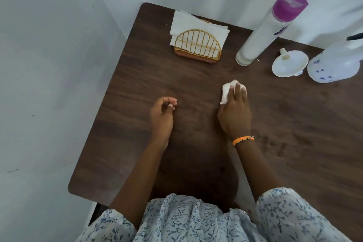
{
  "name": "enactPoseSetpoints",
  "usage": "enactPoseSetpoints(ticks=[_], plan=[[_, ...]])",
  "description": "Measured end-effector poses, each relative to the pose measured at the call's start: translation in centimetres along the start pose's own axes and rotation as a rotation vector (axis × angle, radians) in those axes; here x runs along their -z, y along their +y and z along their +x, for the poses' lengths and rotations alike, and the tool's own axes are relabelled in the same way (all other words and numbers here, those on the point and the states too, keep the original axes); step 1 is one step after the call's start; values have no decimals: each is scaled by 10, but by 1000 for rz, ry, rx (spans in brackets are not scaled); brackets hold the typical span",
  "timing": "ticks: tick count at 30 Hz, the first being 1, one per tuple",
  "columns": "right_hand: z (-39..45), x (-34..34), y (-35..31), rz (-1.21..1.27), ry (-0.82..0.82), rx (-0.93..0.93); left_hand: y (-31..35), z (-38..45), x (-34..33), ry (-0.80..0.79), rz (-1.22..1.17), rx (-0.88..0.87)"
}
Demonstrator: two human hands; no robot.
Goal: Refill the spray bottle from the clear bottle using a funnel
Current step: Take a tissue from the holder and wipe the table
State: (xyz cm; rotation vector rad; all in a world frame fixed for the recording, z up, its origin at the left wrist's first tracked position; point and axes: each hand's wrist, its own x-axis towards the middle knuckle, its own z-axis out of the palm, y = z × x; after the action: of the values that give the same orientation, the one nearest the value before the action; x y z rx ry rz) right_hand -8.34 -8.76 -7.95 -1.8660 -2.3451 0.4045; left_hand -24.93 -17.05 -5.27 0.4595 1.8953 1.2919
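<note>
Right hand (234, 112) presses a crumpled tissue (228, 89) flat-fingered onto the desk (137, 76); left hand (162, 117) rests loosely curled, empty. Funnel (289, 64) lies aside, so pouring seems finished, cleanup underway.

Dark wood table (137, 76): napkin holder (197, 49), clear bottle (261, 35), funnel (289, 64), spray bottle (334, 65), tissue (225, 90).

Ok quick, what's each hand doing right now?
Left hand: loosely curled, holding nothing, resting on the table.
Right hand: fingers flat, pressing a white tissue on the table.
</note>
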Motion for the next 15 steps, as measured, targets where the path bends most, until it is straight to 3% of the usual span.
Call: enactPoseSetpoints(ticks=[2,6,9,12,15], plan=[[-23,-6,-18,31,-16,19,1,2,1,7,7,-7],[-65,-25,-54,87,-166,490,6,8,4,29,7,-25],[-50,-27,-62,89,-204,675,10,9,7,27,7,-35],[-4,-24,-63,92,-248,608,11,9,8,41,22,-37],[34,-14,-44,52,-189,345,10,5,7,18,47,-23]])
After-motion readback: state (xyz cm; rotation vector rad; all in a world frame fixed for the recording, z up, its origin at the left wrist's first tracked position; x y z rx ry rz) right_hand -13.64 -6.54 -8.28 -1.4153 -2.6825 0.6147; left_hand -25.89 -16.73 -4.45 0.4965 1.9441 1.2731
